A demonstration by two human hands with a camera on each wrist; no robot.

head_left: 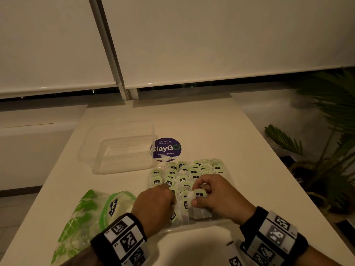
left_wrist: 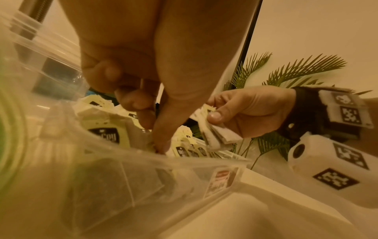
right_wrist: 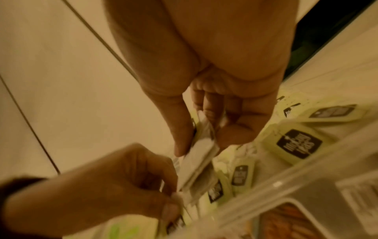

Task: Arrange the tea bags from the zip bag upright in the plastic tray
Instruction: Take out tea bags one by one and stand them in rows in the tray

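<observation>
A clear plastic tray (head_left: 194,225) sits in front of me, filled with several rows of upright green-tagged tea bags (head_left: 184,170). My right hand (head_left: 194,196) pinches a small stack of tea bags (head_left: 200,211) between thumb and fingers over the tray's near end. The right wrist view shows that stack (right_wrist: 196,166) edge-on under my right hand (right_wrist: 204,145). My left hand (head_left: 172,198) is curled just left of it, and its fingertips (right_wrist: 169,208) pinch a tea bag (right_wrist: 176,197) at the tray's near left. The green-printed zip bag (head_left: 86,214) lies flat at my left.
An empty clear plastic box (head_left: 123,148) stands at the back left of the white table (head_left: 221,131), beside a round purple sticker (head_left: 167,149). A potted palm (head_left: 326,150) is off the table's right edge. Window blinds (head_left: 192,45) hang behind.
</observation>
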